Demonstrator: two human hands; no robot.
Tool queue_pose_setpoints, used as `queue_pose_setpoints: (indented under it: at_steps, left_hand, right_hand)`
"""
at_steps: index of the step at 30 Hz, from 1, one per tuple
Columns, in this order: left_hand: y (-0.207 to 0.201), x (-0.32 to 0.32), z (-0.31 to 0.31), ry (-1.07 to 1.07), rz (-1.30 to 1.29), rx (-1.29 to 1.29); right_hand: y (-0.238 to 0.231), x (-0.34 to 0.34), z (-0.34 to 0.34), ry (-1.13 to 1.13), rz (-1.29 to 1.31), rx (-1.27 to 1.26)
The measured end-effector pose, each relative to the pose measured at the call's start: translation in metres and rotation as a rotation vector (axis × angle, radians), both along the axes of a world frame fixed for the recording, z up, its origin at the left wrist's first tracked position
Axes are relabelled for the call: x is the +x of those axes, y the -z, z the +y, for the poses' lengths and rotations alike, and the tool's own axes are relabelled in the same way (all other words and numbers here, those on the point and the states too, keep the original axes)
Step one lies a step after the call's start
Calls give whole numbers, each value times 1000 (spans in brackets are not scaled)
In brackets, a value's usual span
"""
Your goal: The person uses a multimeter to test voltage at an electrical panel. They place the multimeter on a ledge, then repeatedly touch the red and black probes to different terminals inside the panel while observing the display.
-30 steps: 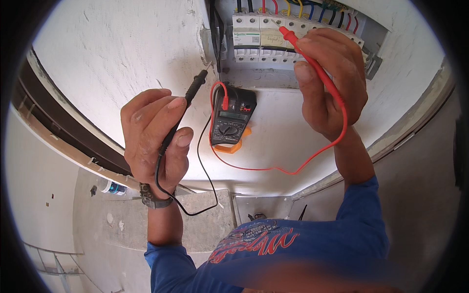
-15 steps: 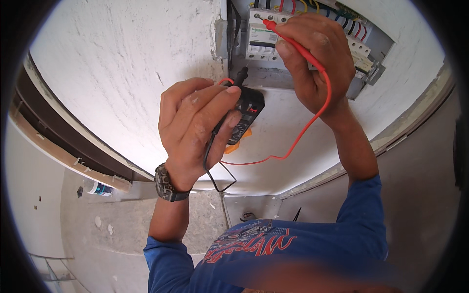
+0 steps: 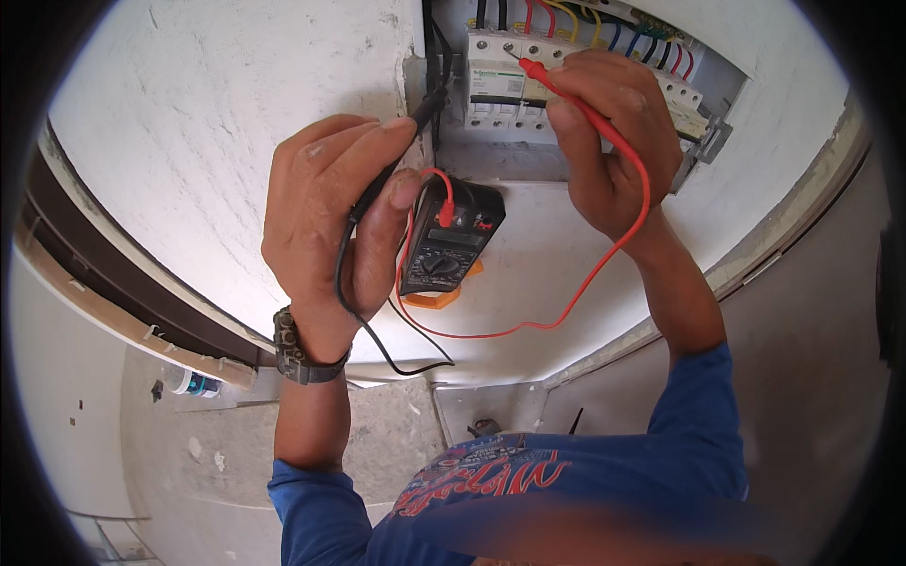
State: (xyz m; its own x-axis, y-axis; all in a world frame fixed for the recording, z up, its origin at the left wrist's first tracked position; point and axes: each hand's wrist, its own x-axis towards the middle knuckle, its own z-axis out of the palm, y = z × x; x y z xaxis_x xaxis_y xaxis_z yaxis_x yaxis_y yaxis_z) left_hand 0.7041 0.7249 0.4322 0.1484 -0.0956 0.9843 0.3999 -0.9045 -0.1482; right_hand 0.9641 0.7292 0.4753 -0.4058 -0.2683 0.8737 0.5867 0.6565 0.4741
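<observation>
My right hand (image 3: 623,141) grips the red test probe (image 3: 590,113), its metal tip at a top screw terminal of the white circuit breakers (image 3: 497,83). The black test probe (image 3: 377,184) is pinched between thumb and fingers of my left hand (image 3: 326,208), left of the panel; its tip is beside the dark cables (image 3: 437,57) at the panel's left edge. Below the panel, between my hands, is a black multimeter (image 3: 451,236) with a round dial and a red lead plugged in. An orange piece (image 3: 434,300) shows at its lower end.
Black, red, yellow and blue wires (image 3: 585,26) enter the breakers from above, inside a recessed wall box (image 3: 736,90). White wall (image 3: 236,94) surrounds it. A dark frame edge (image 3: 123,264) curves along the left. A small white container (image 3: 192,381) stands on the floor at lower left.
My left hand has moved left and its black probe up toward the cables, uncovering the multimeter. The red probe's tip has shifted from the first top terminal to the one right of it.
</observation>
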Motion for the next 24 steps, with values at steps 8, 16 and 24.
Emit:
queue_pose_setpoints:
  at_steps: [8, 16, 24]
  left_hand:
    - [-25, 22, 26, -7, 126, 149]
    - [8, 32, 55, 9, 91, 139]
    - [22, 34, 77, 113, 70, 252]
  right_hand:
    - [10, 11, 1, 117, -26, -48]
    - [44, 4, 36, 13, 58, 24]
    - [71, 1, 41, 53, 41, -25]
